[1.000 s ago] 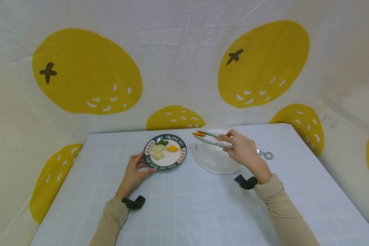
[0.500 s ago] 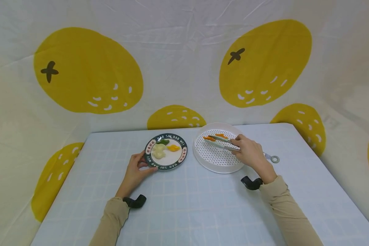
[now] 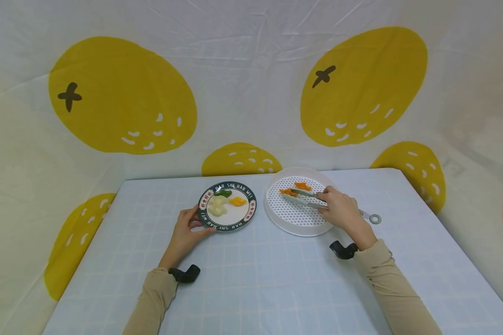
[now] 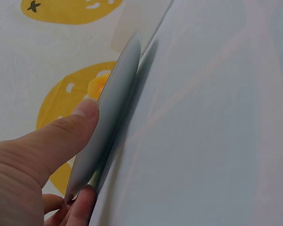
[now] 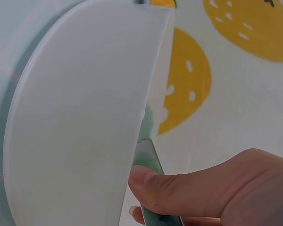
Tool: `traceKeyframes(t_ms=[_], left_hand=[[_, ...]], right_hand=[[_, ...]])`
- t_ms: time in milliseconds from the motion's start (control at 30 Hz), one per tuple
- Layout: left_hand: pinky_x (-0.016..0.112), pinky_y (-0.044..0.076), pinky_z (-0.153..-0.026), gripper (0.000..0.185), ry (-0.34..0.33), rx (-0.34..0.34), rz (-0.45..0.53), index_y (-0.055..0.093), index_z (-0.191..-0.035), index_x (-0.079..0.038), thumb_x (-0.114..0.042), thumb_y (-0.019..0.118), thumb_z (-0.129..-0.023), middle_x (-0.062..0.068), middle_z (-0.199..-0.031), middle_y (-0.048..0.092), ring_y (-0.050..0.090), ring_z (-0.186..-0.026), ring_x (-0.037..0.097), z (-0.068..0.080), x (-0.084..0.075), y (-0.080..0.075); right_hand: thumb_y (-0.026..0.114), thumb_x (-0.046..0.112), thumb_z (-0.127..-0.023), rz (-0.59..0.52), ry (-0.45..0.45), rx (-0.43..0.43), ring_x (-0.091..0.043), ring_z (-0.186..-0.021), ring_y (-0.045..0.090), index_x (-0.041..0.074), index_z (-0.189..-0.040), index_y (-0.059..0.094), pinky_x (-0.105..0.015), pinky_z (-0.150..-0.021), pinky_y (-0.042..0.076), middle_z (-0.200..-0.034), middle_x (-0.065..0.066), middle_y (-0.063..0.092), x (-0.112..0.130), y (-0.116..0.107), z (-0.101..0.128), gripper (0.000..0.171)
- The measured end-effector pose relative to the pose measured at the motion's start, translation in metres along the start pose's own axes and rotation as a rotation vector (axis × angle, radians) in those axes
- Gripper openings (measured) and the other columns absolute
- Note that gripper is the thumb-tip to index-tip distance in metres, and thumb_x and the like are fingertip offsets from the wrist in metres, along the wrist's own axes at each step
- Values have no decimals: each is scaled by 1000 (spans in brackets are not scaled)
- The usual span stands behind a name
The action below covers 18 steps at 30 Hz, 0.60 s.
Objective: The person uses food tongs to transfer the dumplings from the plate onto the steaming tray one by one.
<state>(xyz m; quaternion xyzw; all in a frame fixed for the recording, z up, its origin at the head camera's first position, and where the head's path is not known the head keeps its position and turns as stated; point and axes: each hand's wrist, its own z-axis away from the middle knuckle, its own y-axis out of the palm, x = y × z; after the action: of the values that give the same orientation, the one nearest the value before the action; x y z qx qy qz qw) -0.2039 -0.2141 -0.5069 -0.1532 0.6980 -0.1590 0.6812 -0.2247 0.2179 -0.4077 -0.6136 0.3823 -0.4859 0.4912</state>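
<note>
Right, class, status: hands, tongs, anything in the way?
Left hand gripping plate. Right hand gripping tongs. Tongs at orange piece in white tray. Second orange piece close by, nothing visibly blocking.

I can see plain khaki cloth on both arms, the left sleeve [image 3: 147,302] and the right sleeve [image 3: 396,291] softly creased, each ending in a loose, bunched cuff. Beside those cuffs sit a left wrist camera [image 3: 186,274] and a right wrist camera [image 3: 343,250], both black, stubby and bent like a pipe elbow. The left hand [image 3: 187,232] and right hand [image 3: 343,213] are bare.
</note>
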Motion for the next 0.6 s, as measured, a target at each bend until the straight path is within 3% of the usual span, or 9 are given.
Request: traceKeyframes(t_ms=[300,600], left_hand=[[22,51,-96,105,1,-1,0,28,-155,-4,-32,89,-74,10,-132,38,56,-110,22,1,0,-1],[28,51,-99,106,1,8,-16,28,-155,-5,-36,88,-74,10,-133,38,56,-111,23,3,-2,-1]], right_hand=[[77,9,-82,16,-7,-22,-27,-73,55,0,-126,65,-36,-52,47,-108,-16,58,3,-8,0,47],[76,10,-84,-7,-45,-73,-30,-80,60,0,-127,64,-41,-54,52,-114,-19,59,12,-21,2,46]])
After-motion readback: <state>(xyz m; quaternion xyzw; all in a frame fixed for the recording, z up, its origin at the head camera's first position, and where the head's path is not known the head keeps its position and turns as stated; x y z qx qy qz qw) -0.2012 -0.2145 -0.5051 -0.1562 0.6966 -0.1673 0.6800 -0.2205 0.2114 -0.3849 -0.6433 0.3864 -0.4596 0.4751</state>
